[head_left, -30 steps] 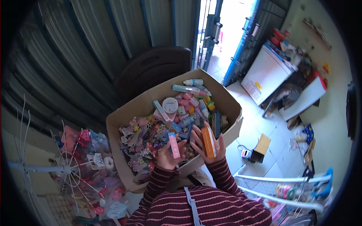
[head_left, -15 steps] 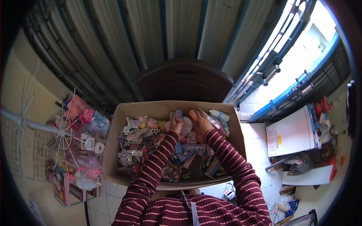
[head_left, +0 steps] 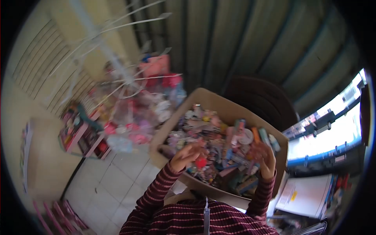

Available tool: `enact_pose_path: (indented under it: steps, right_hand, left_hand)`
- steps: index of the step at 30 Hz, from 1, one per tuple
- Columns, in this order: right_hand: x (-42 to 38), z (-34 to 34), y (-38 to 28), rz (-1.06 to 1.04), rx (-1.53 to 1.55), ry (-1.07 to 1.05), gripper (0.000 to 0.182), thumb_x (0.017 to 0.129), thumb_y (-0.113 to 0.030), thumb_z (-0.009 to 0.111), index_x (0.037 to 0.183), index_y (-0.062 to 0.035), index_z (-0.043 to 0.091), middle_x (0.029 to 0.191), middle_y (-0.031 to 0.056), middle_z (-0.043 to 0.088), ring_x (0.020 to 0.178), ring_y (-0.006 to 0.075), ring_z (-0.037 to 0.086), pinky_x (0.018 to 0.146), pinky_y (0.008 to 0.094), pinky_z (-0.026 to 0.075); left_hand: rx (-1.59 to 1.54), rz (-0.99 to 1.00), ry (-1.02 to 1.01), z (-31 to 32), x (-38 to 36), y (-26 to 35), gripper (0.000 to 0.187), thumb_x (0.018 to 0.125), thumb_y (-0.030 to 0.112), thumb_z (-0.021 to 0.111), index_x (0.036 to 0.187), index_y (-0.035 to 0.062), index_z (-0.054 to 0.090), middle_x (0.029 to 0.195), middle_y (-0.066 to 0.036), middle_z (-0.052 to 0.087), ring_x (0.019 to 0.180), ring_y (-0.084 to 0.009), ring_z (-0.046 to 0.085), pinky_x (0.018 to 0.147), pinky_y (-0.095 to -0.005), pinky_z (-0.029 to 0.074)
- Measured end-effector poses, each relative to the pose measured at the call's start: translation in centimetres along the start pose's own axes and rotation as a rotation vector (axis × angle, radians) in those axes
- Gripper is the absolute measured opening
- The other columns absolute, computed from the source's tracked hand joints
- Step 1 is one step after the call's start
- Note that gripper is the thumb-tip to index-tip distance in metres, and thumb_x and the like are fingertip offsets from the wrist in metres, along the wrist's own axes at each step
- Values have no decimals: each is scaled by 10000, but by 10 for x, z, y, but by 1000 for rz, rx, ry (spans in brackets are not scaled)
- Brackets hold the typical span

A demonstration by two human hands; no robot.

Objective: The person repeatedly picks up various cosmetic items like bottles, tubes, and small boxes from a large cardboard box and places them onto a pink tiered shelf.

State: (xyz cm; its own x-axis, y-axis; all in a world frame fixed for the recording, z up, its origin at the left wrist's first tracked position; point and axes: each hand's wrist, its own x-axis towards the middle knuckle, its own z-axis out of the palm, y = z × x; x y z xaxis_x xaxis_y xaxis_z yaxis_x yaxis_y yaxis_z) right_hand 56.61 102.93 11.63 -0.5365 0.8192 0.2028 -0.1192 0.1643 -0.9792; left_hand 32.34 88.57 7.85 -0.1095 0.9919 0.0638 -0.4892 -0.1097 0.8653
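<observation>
A large open cardboard box [head_left: 156,150] holds many small packaged items and trinkets. My left hand [head_left: 188,155] is over the box's near left part, fingers spread and slightly blurred, with a red round item [head_left: 201,162] just beside its fingertips. On the right, my right hand [head_left: 265,156] hovers over the contents near the right wall, its fingers apart and nothing seen in them. An orange item [head_left: 256,135], a white bottle [head_left: 274,142] and a round clear container [head_left: 246,136] lie toward the box's far right.
Behind the box stands a dark brown chair [head_left: 258,98] before a corrugated metal shutter [head_left: 243,43]. Bagged pink goods hang on a white wire rack [head_left: 129,81] at left. A white carton [head_left: 303,196] is at right, and tiled floor [head_left: 121,176] shows at lower left.
The view has turned left, so the box appears tilted and farther right. Both hands have drawn back from the far items toward the near side and moved apart.
</observation>
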Motion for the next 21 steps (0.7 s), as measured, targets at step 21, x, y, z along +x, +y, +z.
enact_pose_path:
  steps: [21]
  right_hand:
    - [-147,571,22,460,384,-1567,196,754,-24,409,941,31,432,937,131,488,811,175,497,716,290,413]
  left_hand:
    - [-241,861,1322,-157,-508,61,311,753,146,451,1037,40,380,912,-98,489,783,-166,496,666,-266,399]
